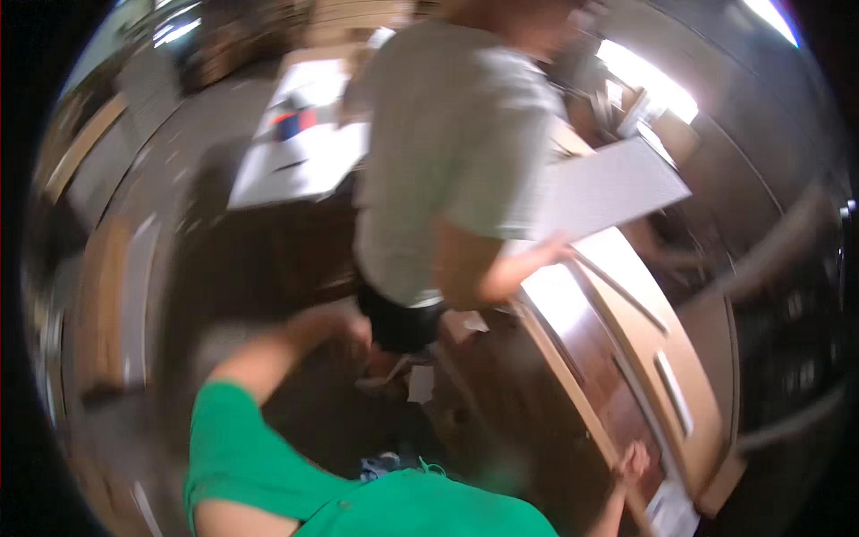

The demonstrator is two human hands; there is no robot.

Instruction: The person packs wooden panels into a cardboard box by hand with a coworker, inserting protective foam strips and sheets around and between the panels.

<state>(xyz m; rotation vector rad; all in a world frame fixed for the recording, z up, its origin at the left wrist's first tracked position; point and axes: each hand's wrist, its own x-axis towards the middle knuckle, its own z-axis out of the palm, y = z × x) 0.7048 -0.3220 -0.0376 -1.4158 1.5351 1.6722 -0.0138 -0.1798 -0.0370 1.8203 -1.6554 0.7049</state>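
My left arm reaches forward from the green sleeve, and my left hand [351, 329] is beside the other person's dark shorts. Motion smears its fingers, and I cannot make out anything held in it. Low on the right, my right hand [633, 461] is over the near edge of a pale wooden furniture piece [684, 367], its fingers raised and slightly apart with nothing visible in them. That piece has a light front with long handles [673, 392] and a glossy brown inner surface [617, 376].
A person in a light T-shirt [447, 161] stands close ahead, one hand [546, 255] by a pale flat panel [617, 188]. Behind is a white-topped table [309, 170] with a blue and red object [293, 123]. Boards [112, 304] stand at left; scraps [420, 383] lie on the floor.
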